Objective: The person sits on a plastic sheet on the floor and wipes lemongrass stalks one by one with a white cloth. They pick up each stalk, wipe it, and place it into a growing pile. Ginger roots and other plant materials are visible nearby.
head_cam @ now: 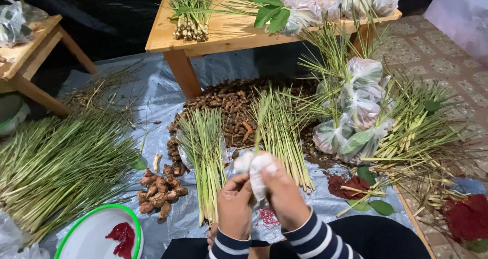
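Both hands (259, 200) clutch bag (255, 167); lemongrass (203, 147) beyond.

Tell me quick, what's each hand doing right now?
Left hand: closed, gripping the small clear plastic bag.
Right hand: closed on the same bag, from the other side.

Long green lemongrass stalks (61, 162) lie left of the knobbly brown ginger roots (158, 192). Tied clear plastic bags (356, 116) sit right, before the low wooden table (229, 33).
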